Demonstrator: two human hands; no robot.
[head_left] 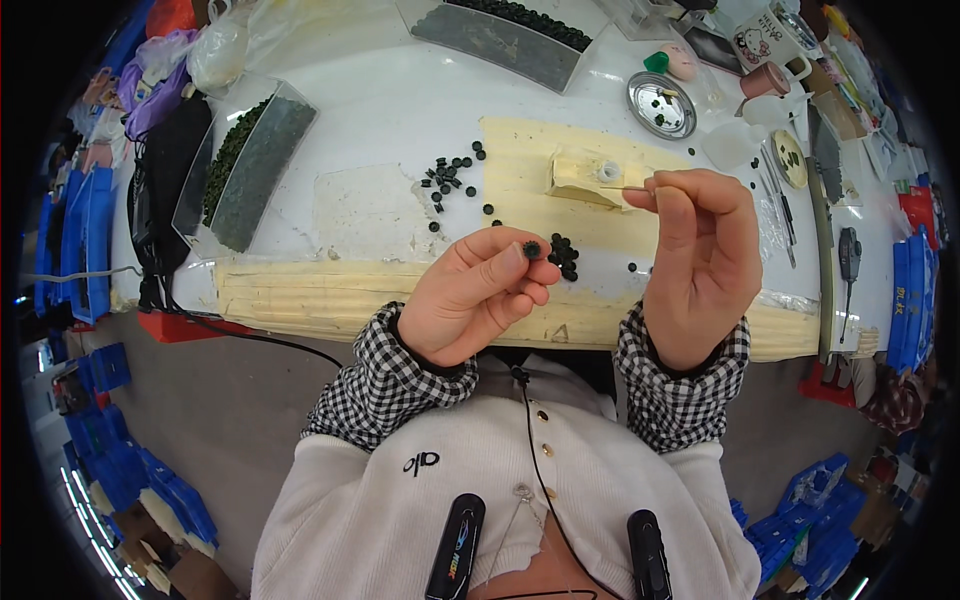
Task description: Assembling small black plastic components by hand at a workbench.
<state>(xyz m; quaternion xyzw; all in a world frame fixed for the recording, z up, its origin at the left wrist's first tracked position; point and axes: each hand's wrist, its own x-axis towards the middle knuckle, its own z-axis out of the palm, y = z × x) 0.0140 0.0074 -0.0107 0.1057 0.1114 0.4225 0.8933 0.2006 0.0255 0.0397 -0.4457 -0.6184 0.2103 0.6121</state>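
My left hand (472, 300) pinches a small black ridged round part (532, 249) between thumb and forefinger, its other fingers curled. To the right, my right hand (703, 262) is raised, thumb and forefinger closed on a thin metal pin-like tool (637, 189) whose tip points left. That tip is close to a yellow-covered block (575, 188), on which sits a small whitish, clear cup (607, 171). Beside my left fingertips lies a heap of similar black parts (566, 262). More loose black parts (447, 174) are scattered farther left.
A clear bin of dark green pieces (235, 222) stands left; another bin with black parts (500, 48) is at the back. Toward the back right are a round metal dish (661, 105), a mug (770, 42) and tweezers (778, 195). Yellow tape covers the table's front edge (420, 312).
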